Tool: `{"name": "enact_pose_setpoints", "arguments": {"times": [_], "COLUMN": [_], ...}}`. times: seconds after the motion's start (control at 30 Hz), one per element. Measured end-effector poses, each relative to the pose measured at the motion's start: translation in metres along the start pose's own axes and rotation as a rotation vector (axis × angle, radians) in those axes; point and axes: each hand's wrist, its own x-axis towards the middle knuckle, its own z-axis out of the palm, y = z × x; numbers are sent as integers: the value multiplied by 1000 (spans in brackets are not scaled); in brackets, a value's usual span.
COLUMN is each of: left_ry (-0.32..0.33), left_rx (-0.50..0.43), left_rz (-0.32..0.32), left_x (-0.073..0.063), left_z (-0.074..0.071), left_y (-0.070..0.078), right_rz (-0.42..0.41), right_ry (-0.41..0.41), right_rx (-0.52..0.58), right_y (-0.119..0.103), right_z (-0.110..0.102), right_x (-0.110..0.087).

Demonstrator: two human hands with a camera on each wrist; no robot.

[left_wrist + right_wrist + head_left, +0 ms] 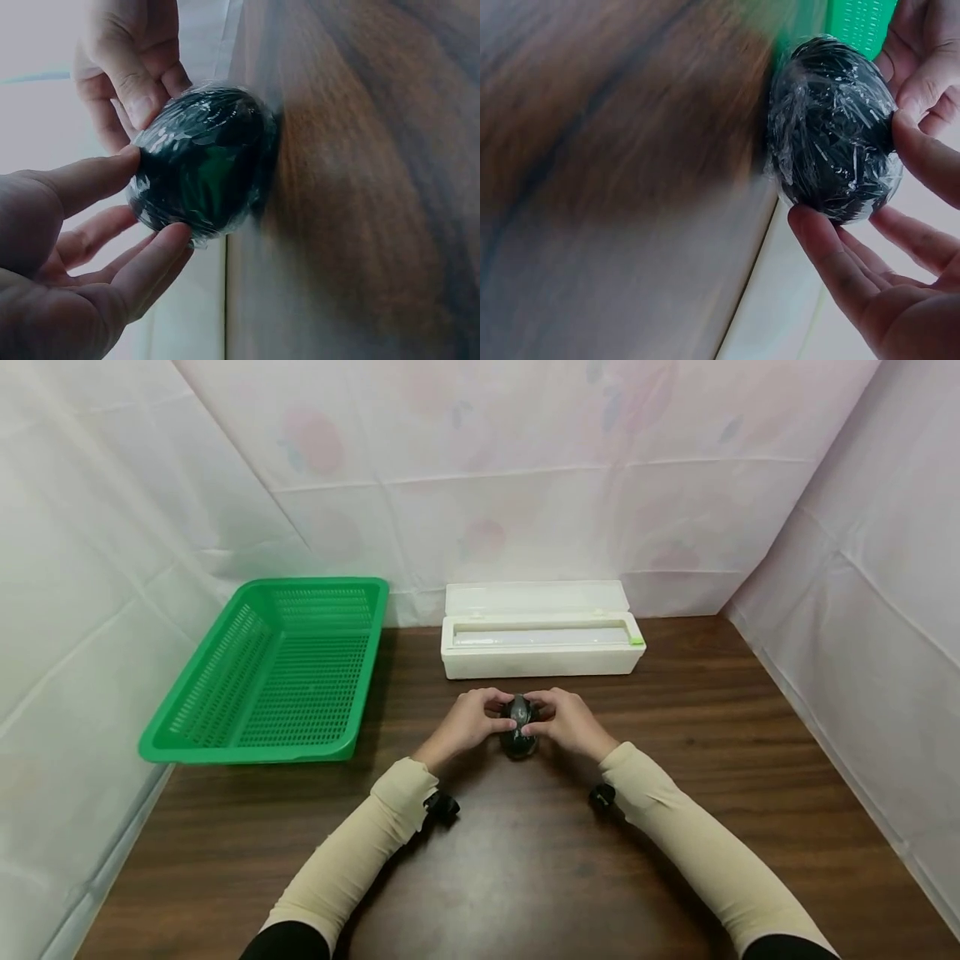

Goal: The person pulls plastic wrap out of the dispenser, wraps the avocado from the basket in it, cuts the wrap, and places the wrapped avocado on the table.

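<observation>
A dark, egg-shaped, avocado-like fruit (518, 745) wrapped in clear cling film is on the brown table, in the middle of the head view. My left hand (467, 721) holds it from the left, thumb on top and fingers along its side. From the right, my right hand (572, 723) grips it the same way. In the left wrist view the wrapped fruit (206, 161) shows a greenish sheen under the film. Wrinkled film covers the side of the fruit (832, 127) seen in the right wrist view. Its underside is hidden.
Behind the hands stands a white cling film dispenser (543, 662), its lid (536, 598) raised, with a pale roll inside and a small green piece at its right end. A green plastic basket (247, 755) sits at the left. Pale cloth walls (480, 493) enclose the table.
</observation>
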Motion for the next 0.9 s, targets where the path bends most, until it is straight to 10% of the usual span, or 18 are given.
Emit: {"name": "enact_pose_setpoints", "arguments": {"times": [0.9], "left_ry": [-10], "left_rx": [22], "left_rz": [27], "left_x": [0], "left_z": [0], "left_y": [2], "right_rz": [11], "right_ry": [-2], "right_rx": [-49], "right_y": [0], "right_z": [2], "right_x": [-4]}}
